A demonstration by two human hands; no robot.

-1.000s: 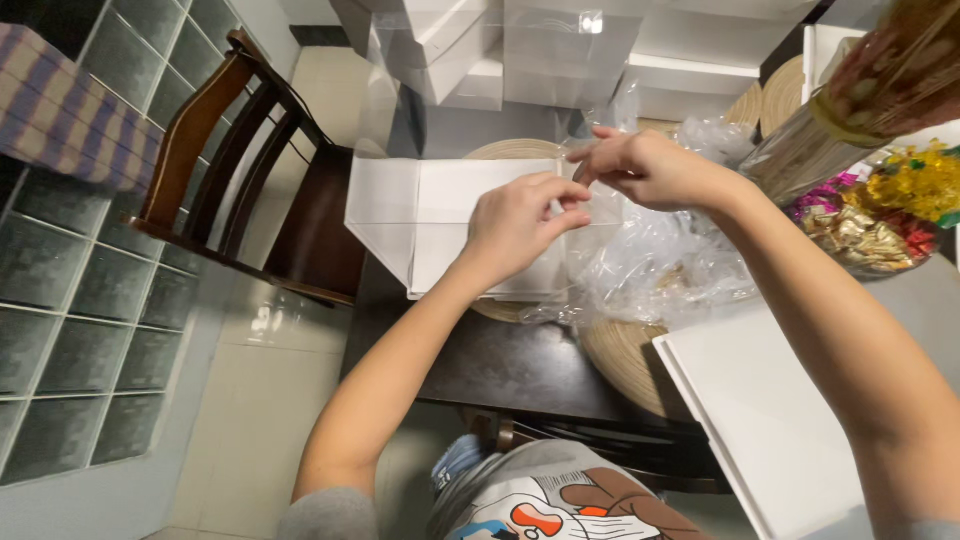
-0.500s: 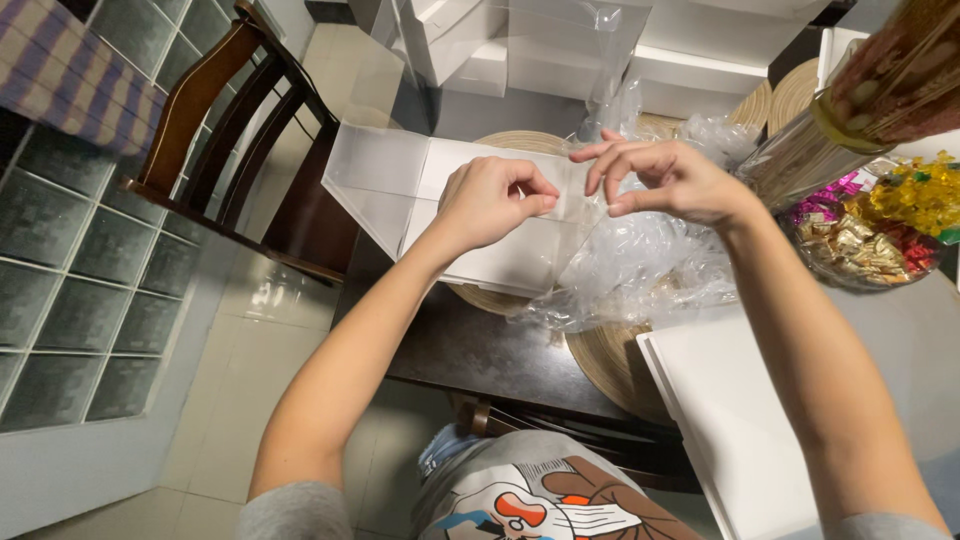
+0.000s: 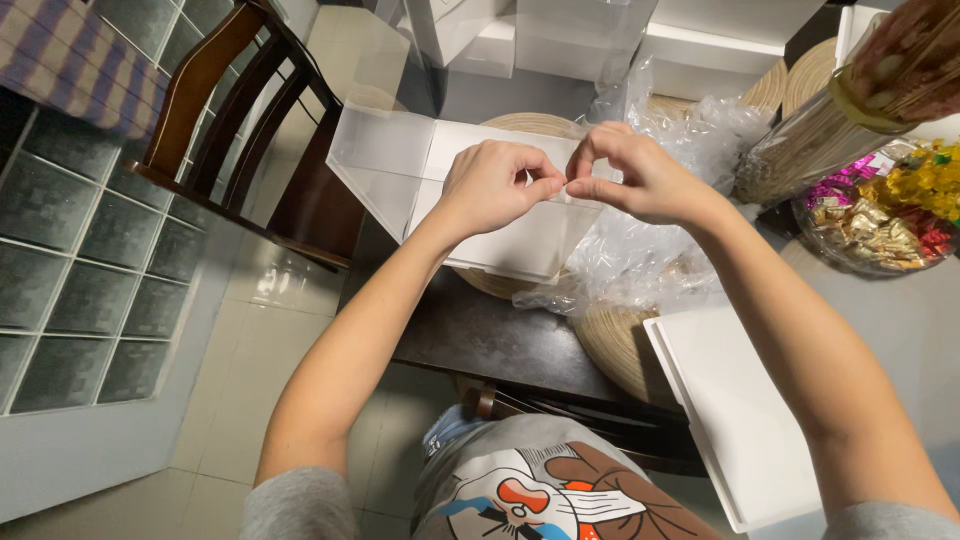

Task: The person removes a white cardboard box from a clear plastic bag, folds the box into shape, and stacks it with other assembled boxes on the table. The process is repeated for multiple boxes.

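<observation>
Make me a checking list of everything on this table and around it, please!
Surface: dark table, partly covered by round woven mats.
Job's things: clear folded plastic box, flat and part-opened, pinched at its top edge by both hands.
Clutter: crumpled clear wrap; white flat box at the near right; bowl of foil-wrapped sweets; white boxes stacked at the far side.
Grips: left hand and right hand meet fingertip to fingertip, both pinching the plastic.
Cables: nothing seen.
Surroundings: wooden chair on the left, glass-block wall, pale tiled floor.
</observation>
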